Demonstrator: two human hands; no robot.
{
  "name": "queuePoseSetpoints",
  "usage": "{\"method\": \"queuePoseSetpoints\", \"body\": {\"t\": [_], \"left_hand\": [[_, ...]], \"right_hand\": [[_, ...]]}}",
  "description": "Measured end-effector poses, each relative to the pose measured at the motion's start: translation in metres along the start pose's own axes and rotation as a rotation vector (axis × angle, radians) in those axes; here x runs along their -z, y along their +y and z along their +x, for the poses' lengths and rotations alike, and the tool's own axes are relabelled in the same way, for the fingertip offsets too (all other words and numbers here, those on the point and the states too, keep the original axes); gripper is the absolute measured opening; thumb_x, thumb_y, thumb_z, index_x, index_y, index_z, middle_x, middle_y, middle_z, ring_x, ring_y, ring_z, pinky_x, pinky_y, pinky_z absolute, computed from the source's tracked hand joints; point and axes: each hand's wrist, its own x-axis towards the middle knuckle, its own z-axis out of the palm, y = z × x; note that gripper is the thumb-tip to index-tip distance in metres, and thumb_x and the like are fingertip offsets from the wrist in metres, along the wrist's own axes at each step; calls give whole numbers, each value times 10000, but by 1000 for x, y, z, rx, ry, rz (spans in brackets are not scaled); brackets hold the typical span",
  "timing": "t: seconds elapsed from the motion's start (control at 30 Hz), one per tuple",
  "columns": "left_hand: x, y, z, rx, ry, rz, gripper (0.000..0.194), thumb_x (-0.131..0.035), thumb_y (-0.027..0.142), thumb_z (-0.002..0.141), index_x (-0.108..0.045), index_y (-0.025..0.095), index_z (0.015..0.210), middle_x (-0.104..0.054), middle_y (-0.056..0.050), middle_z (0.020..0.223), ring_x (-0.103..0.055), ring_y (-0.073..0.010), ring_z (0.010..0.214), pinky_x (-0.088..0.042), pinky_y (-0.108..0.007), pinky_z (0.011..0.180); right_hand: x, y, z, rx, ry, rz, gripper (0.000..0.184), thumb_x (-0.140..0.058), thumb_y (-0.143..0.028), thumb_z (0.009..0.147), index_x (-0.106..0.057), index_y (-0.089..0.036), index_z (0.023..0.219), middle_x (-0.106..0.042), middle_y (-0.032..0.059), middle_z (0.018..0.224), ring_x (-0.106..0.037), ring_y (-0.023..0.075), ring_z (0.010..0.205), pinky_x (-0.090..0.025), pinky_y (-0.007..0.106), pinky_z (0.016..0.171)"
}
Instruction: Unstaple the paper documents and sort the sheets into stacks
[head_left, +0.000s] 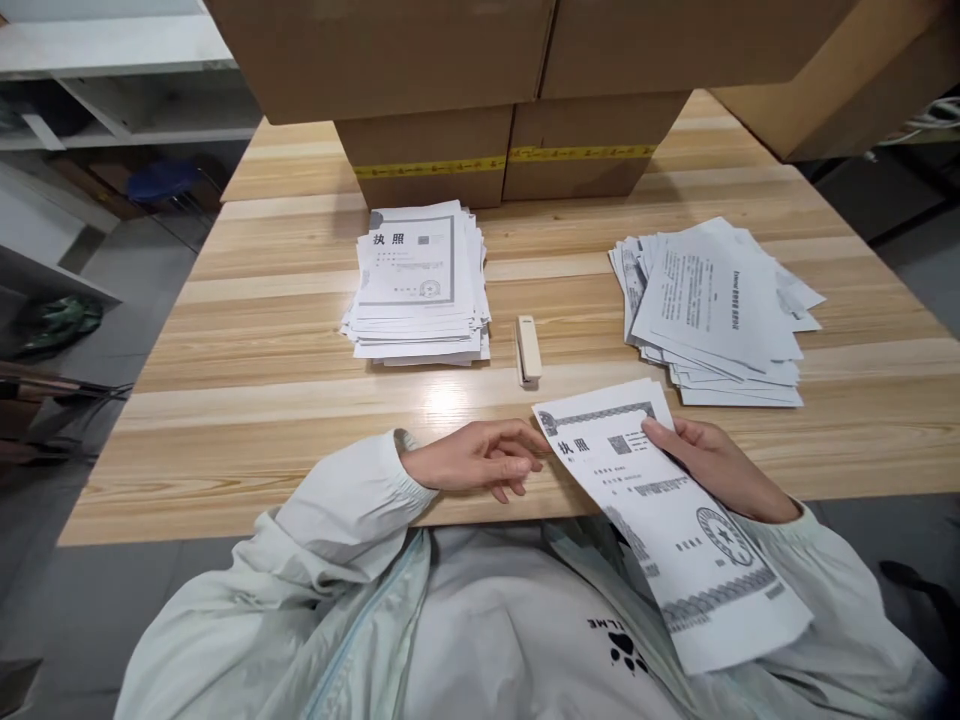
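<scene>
A printed paper sheet (660, 500) with a border pattern and a round seal is pinched at its right edge by my right hand (720, 465), thumb on top. It hangs tilted over the table's front edge; whether it is one sheet or a few I cannot tell. Close to its upper left corner is my left hand (480, 455), fingers loosely bent and apart, holding nothing. Beyond the hands lies a cream stapler (528, 352). A neat stack of similar papers (416, 270) is at the back left of it, and a messier paper pile (720, 305) lies to the right.
Cardboard boxes (431, 150) with yellow tape stand stacked at the back of the wooden table (247, 400), the upper ones overhanging it. Another carton (832, 90) is at the far right. White shelves (150, 100) and a blue stool (161, 180) are off to the left.
</scene>
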Motion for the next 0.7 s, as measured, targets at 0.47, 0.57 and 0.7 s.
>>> {"method": "queuePoseSetpoints", "body": {"t": [0.47, 0.57, 0.7], "left_hand": [[-10, 0, 22, 116, 149, -271, 406, -663, 540, 842, -589, 143, 881, -735, -105, 816, -729, -186, 662, -607, -313, 645], [-18, 6, 29, 146, 251, -246, 265, -628, 405, 898, -581, 153, 830, -707, -51, 681, -691, -151, 572, -597, -282, 593], [-27, 10, 37, 153, 345, -200, 159, -566, 221, 920, -560, 154, 776, -664, -13, 585, -639, -117, 493, -545, -212, 499]], "right_hand": [[-17, -10, 24, 239, 132, -120, 525, -727, -694, 674, -643, -176, 669, -674, 15, 607, -568, 130, 514, -438, 244, 460], [-22, -9, 23, 304, 174, -176, 529, -692, -709, 700, -633, -185, 647, -656, 7, 591, -534, 123, 501, -402, 245, 448], [-22, -5, 23, 356, 182, -294, 504, -640, -688, 764, -638, -196, 654, -644, 7, 586, -525, 135, 503, -384, 260, 449]]}}
